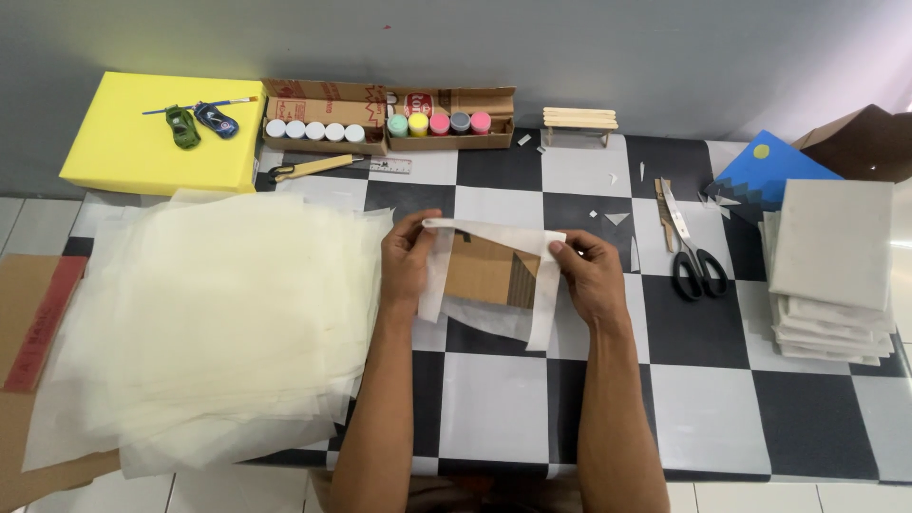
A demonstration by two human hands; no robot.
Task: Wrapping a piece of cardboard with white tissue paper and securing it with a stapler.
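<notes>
Over the checkered table [494, 389], both hands [407, 256] [587, 271] grip the paper-wrapped cardboard piece [486, 271] between them.

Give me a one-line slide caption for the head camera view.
Left hand and right hand fold thin white paper around a brown cardboard piece on a black-and-white checkered table.

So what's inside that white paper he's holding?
A brown cardboard piece with a darker corner shows inside the thin white paper, held by the left hand and right hand. Its edges and underside are covered by paper and fingers.
</notes>
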